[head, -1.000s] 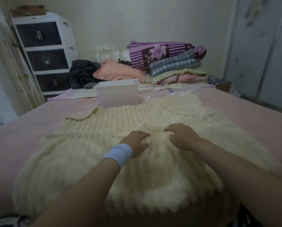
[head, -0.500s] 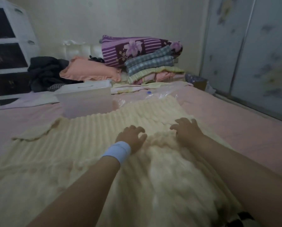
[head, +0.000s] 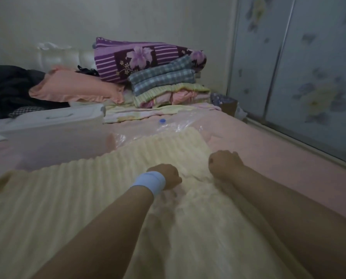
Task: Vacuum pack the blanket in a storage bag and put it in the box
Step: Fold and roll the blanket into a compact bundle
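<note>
A cream ribbed fleece blanket (head: 71,198) lies spread over the pink bed. My left hand (head: 168,175), with a light blue wristband, is closed on a fold of the blanket near its middle. My right hand (head: 224,164) is also closed on the blanket, a little farther right, near its far right corner. Beyond the blanket lies a clear plastic storage bag (head: 180,122) with a blue valve cap. A translucent lidded plastic box (head: 53,127) stands on the bed at the far left of the blanket.
A stack of folded quilts (head: 158,73), a pink pillow (head: 75,87) and dark clothes (head: 9,87) sit at the head of the bed. Wardrobe doors (head: 300,67) with flower prints run along the right side. Bare pink sheet (head: 268,158) shows on the right.
Both hands moved forward across the blanket and their fingers closed on the fabric. My head turned right and nearer, so the drawer cabinet left the view.
</note>
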Motion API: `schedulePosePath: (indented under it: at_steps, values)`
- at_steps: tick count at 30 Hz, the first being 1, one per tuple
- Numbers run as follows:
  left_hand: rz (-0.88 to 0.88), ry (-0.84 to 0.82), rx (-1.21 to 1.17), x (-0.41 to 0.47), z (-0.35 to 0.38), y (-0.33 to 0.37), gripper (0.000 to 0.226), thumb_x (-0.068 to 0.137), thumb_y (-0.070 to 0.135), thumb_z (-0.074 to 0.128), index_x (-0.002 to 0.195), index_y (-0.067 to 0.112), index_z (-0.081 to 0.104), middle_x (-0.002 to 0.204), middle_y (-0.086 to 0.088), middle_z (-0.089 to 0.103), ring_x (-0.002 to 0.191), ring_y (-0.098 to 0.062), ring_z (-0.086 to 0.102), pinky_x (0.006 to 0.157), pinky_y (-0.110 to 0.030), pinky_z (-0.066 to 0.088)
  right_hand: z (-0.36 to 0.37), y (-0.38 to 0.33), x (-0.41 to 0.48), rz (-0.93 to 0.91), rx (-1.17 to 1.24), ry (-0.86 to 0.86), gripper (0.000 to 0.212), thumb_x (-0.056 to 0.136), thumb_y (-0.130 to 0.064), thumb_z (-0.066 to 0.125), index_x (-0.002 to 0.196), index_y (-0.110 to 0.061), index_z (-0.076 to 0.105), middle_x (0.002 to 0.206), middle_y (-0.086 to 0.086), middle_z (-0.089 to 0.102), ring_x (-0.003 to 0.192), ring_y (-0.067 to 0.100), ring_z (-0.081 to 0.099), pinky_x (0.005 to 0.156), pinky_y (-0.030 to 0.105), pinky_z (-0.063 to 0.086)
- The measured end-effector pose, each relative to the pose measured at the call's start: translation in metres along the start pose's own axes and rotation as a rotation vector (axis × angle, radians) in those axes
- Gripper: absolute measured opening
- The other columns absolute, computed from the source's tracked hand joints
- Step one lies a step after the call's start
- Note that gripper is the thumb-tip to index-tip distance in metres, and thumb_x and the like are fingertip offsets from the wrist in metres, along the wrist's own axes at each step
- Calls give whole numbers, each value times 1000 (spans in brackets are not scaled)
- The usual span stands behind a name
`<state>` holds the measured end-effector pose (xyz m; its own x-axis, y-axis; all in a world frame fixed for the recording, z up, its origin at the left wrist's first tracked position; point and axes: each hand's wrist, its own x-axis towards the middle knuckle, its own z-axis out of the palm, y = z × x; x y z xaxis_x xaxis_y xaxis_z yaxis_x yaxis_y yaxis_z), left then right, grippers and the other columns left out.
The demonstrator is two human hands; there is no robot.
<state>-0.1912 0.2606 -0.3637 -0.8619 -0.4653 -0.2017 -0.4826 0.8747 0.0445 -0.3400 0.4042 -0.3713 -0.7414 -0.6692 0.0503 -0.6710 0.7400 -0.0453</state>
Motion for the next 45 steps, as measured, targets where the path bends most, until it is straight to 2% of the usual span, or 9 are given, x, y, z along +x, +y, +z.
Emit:
schedulePosePath:
  at_steps: [10,18,23,26,31,37,39,41,45]
  values:
    - [22,-19,-190,129,32,-16,47,95,55,41,137,35,48,141,-4,49,125,-29,50,104,-38,40,41,-5,135,267,616,-33,53,97,-23,51,148,-11,43,148,17,45,132,37,48,108,36,42]
    - [2,178,-243,160,28,-34,30,91,45,49,113,35,67,116,6,67,107,-22,62,92,-33,50,54,-13,180,415,857,-84,34,81,-15,69,105,-7,47,85,8,54,71,23,58,66,31,50]
    - [45,540,-368,151,13,-57,47,88,26,59,133,28,43,135,2,46,122,-21,47,98,-37,45,19,-44,156,96,1076,16,22,78,-14,64,96,-3,67,86,7,64,80,22,65,58,25,54]
    - [31,711,-344,132,-14,-67,95,80,29,72,152,23,10,159,-3,10,146,-24,14,118,-39,22,-15,-45,118,-180,897,-42,17,76,-23,55,80,-18,70,79,-7,65,80,12,62,65,20,46]
    - [119,198,-76,86,-46,-71,138,62,55,81,150,30,-22,163,2,-5,150,-17,-8,120,-47,-7,-33,-7,51,-276,697,-178,21,76,5,56,64,-8,66,65,-9,59,56,-2,50,57,22,43]
    - [120,-24,-100,7,-47,-41,53,82,48,69,123,16,61,118,-4,61,104,-25,58,87,-32,46,-38,36,-16,-9,635,-37,18,62,-10,64,76,-2,72,74,1,64,73,14,57,56,20,43]
    - [120,33,-135,-19,-46,-30,41,88,41,62,119,14,63,117,-6,64,102,-26,60,87,-34,47,-38,34,-33,52,571,134,43,67,-22,65,110,-15,69,117,7,66,105,20,59,83,26,48]
    - [171,53,-95,-49,-47,-17,35,89,34,60,121,19,62,118,-5,65,104,-27,60,90,-35,48,-46,16,-58,-8,411,251,82,73,-19,66,150,-27,37,160,8,28,146,23,30,113,41,34]
    - [307,133,-27,-98,-40,18,37,88,29,65,123,19,59,117,-5,64,106,-28,60,87,-34,46,-64,-47,-112,-501,-112,104,99,85,-27,66,159,-34,1,167,3,11,155,22,5,121,44,9]
